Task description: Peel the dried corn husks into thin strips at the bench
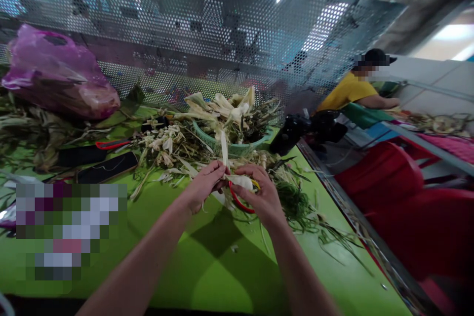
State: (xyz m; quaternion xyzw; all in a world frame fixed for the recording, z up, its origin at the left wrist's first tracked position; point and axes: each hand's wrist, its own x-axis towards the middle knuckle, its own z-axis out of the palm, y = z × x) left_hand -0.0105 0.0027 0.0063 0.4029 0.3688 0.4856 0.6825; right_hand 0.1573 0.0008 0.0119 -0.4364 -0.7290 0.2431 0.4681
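Observation:
My left hand [209, 180] pinches a long pale strip of dried husk [224, 149] that stands up toward the basket. Close beside it, my right hand [262, 192] curls its fingers around a whitish piece of husk [244, 182]. A red loop [242, 205] with a yellow part, like a scissor handle, shows under the right hand; whether it is gripped or lies on the table I cannot tell. Just beyond my hands, a green basket [255, 147] is heaped with dried husks and stems [231, 111].
Green fibres [296, 202] and dry scraps [166, 143] litter the green table [166, 266]. Leftward are a purple bag [62, 69], a black flat object [107, 168] and a red-handled tool [113, 144]. Red chairs [385, 173] and a person in yellow [348, 89] are at right.

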